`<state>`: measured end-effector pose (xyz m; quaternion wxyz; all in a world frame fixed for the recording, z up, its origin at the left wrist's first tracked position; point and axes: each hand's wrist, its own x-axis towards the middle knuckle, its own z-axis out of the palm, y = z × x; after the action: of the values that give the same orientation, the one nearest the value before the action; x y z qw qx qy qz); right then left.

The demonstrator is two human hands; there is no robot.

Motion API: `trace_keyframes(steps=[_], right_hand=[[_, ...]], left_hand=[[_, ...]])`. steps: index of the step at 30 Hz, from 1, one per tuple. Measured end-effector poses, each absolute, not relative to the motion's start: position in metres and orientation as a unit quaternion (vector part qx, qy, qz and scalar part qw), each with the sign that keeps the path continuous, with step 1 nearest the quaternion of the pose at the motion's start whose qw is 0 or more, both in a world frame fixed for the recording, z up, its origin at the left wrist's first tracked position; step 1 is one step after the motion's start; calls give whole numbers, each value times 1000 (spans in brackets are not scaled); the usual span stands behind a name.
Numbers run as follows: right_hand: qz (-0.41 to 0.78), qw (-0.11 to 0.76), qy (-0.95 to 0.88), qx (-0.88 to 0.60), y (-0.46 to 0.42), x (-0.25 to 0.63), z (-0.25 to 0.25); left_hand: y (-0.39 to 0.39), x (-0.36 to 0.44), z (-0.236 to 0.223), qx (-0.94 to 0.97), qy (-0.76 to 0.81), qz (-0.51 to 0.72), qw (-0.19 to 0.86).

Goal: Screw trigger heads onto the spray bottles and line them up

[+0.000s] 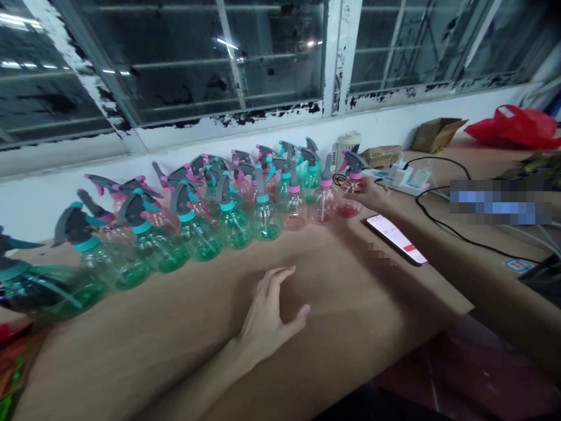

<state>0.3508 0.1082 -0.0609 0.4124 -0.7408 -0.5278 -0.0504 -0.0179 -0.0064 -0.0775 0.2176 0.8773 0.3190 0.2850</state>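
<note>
Several green and pink spray bottles (228,213) with grey triggers stand in rows along the back of a brown table (175,327). My left hand (272,316) lies flat on the tabletop, fingers stretched out, holding nothing. My right hand (372,196) reaches far to the right end of the rows and grips a pink spray bottle (350,193) that stands on the table. A phone (397,238) with a lit screen lies just in front of my right forearm.
A white power strip (407,178) with plugs and black cables sits behind the phone. A white cup (347,146), a cardboard box (436,133) and a red plastic bag (517,126) stand by the wall under the windows. The table edge drops off at the right front.
</note>
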Motion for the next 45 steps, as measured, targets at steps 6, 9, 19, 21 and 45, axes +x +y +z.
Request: trace_keyframes(steps=[6,9,19,21,45], right_hand=[[-58,393,-481,-782,85,345,-46],[-76,404,-473,-779,51,337,-26],[-42,378,-648,-660,-68,193,-31],[-35,347,-681,-644,-74,166,-40],[163,344,-854,-354,-60,99,-79]], left_hand=[[-4,-19,-77,878,330,277,208],[-4,-21,-78,879,321,281,213],[-2,-26,-70,809,338,375,300],[-8,-32,-60,801,314,398,320],[-41,-69,-1,740,412,430,313]])
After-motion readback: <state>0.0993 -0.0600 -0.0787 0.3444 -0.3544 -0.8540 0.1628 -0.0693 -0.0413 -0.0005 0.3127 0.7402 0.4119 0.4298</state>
